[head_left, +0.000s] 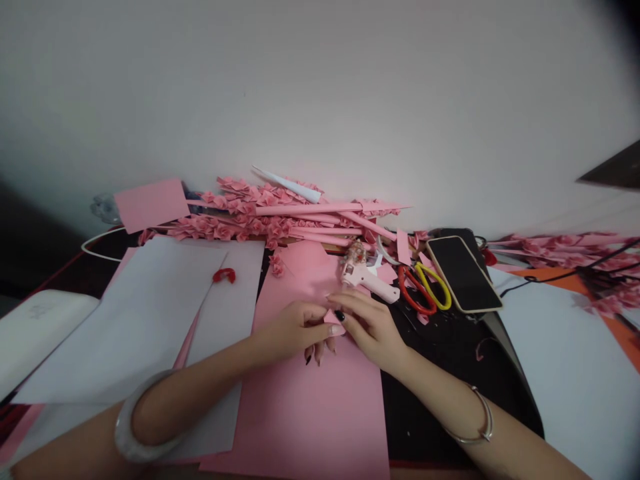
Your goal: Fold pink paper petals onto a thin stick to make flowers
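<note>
Between my two hands is a small folded piece of pink paper (331,317). My left hand (303,330) pinches it with thumb and fingers from the left. From the right, my right hand (373,327) has its thumb and fingertips closed on the paper's other side. Both hands are just above a large pink sheet (310,407). Past my right fingers lies a pale pink glue gun (373,280). Most of the folded piece is hidden by my fingers.
Red-handled scissors (417,293) and yellow-handled ones (434,283) lie beside a phone (463,273). Pink paper flower stems (270,210) are heaped along the wall. White sheets (130,313) cover the left side, with a small red item (224,275) on them.
</note>
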{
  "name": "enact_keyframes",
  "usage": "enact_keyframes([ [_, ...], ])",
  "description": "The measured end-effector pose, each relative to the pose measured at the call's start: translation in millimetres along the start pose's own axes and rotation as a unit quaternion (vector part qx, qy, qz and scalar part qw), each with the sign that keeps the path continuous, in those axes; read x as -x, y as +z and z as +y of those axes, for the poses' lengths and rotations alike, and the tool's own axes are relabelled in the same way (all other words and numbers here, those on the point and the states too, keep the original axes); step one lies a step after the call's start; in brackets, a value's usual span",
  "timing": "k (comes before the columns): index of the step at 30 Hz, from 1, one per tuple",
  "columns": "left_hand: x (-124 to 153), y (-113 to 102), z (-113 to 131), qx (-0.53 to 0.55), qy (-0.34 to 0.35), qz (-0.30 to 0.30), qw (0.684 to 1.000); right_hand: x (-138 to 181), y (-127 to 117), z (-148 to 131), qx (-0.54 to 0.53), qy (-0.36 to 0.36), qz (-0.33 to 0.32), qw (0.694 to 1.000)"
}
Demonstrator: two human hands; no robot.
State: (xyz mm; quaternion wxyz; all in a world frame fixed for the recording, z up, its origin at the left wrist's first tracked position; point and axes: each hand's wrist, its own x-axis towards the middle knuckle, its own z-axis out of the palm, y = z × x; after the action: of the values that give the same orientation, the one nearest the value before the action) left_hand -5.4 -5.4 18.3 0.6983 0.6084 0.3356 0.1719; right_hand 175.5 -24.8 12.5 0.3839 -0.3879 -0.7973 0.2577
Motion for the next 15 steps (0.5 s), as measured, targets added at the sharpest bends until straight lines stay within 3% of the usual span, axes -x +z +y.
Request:
enact_keyframes([
  [11,-3.4,-5.9,-7.6,0.030,0.005,-0.001,1.000,-1.6,-0.4,-2.1,0.035,-0.067,0.015,0.997],
  [15,-3.3,-6.0,-6.3,0.034,0.011,0.001,0.999,-2.4,0.7,-4.4,-0.042,-0.015,0.033,0.998],
])
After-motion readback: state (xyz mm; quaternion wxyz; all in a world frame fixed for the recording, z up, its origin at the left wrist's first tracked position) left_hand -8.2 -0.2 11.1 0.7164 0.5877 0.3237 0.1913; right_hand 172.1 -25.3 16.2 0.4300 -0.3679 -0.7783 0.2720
